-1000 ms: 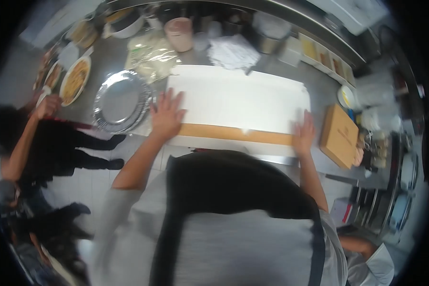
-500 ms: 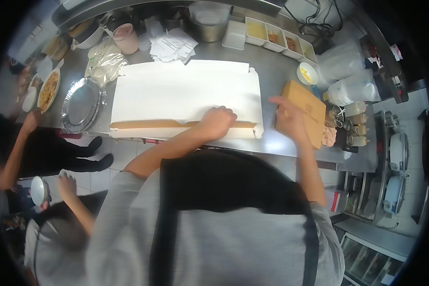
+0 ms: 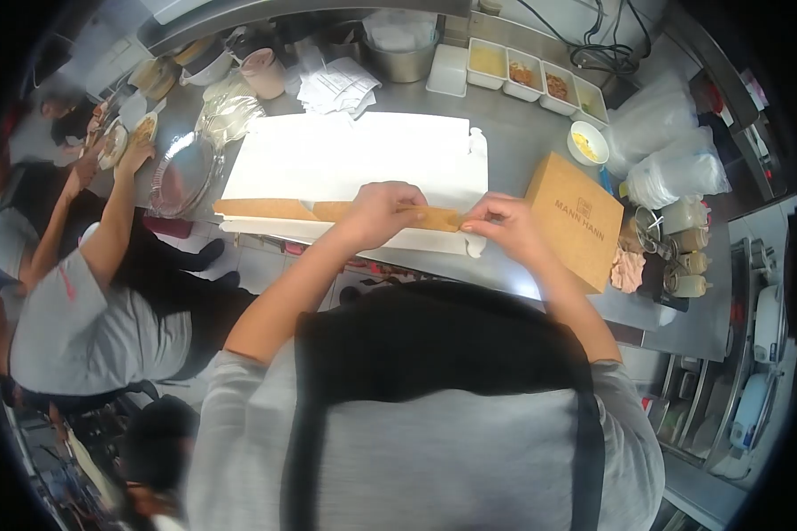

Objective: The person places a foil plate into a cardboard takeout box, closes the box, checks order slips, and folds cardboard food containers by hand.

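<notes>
An unfolded cardboard box [image 3: 354,159], white on its inner face, lies flat on the steel counter before me. Along its near edge runs a brown flap [image 3: 266,210], partly folded up. My left hand [image 3: 386,212] is closed around this flap right of its middle, fingers curled over the strip. At the flap's right end, my right hand [image 3: 503,227] pinches the corner between thumb and fingers. Just right of that hand lies a folded brown box [image 3: 576,221] printed "MANN HANN", apart from the hand.
White trays of food [image 3: 522,80] and a bowl with yellow bits [image 3: 588,142] stand at the back right, near squeeze bottles [image 3: 692,239]. Papers [image 3: 336,86] lie behind the sheet. At left are foil trays [image 3: 184,173] and co-workers [image 3: 106,301] handling plates.
My right hand has come left from the brown box to the flap's right end. My left hand has shifted slightly left. Co-workers at left have moved, one now reaching to a plate.
</notes>
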A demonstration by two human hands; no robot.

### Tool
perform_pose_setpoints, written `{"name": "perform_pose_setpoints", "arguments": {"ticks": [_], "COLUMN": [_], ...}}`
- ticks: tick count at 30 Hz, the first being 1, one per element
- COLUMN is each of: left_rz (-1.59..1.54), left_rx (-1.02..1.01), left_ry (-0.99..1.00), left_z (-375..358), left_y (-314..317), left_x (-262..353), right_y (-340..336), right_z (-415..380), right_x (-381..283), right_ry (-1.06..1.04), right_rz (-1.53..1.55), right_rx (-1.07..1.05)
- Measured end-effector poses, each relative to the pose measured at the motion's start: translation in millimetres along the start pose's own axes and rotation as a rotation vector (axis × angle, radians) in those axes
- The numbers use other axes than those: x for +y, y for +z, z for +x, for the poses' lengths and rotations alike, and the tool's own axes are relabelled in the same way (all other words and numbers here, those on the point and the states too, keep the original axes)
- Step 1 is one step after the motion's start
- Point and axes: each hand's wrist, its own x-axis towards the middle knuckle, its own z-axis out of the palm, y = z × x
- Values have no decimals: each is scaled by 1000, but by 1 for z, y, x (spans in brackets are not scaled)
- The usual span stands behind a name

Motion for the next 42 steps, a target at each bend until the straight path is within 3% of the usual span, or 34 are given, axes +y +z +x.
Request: {"name": "perform_pose_setpoints", "arguments": {"ticks": [6, 9, 11, 13, 14, 16, 19, 22, 24, 25, 27, 30, 31, 34, 37, 40, 42], "left_rz": [172, 223, 215, 318, 370, 400, 400, 355, 354, 481, 740, 615, 635, 537, 466, 464, 502], "left_rx": [17, -14, -36, 94, 160, 188, 166, 18, -180, -138, -51, -127, -62, -41, -102, -126, -145], "left_ry": [41, 72, 144, 308, 391, 352, 293, 163, -3, 44, 136, 78, 139, 144, 207, 287, 308], "left_z": [2, 2, -3, -6, -6, -5, -6, 2, 30, 32, 34, 23, 21, 11, 15, 18, 17], "left_y": [15, 18, 27, 44, 52, 66, 71, 60, 46, 44, 39, 57, 68, 71, 71, 77, 75], "left_x": [4, -2, -15, -25, -31, -49, -54, -47, -56, -54, -51, -61, -77, -65, -56, -47, -34], "right_y": [7, 1, 5, 11, 14, 18, 27, 28, 23, 23, 26, 26, 26, 17, 6, -1, -16], "right_z": [-5, -8, -13, -15, -14, -10, 1, 26, 37, 41, 49, 69, 77, 91, 117, 130, 139], "right_x": [5, 2, -1, 9, 15, 28, 60, 84, 81, 78, 73, 86, 92, 83, 107, 141, 164], "right_ry": [114, -236, -333, -404, -423, -460, -33, 383, 479, 528, 528, 597, 633, 542, 678, 655, 591], "right_rz": [61, -216, -323, -389, -340, -242, -74, -85, -112, -126, -233, -214, -175, -162, 102, 208, 41], "right_rx": [36, -8, -56, -143, -84, 33, 431, 425, 348, 306, 315, 333, 335, 325, 258, 404, 404]}}
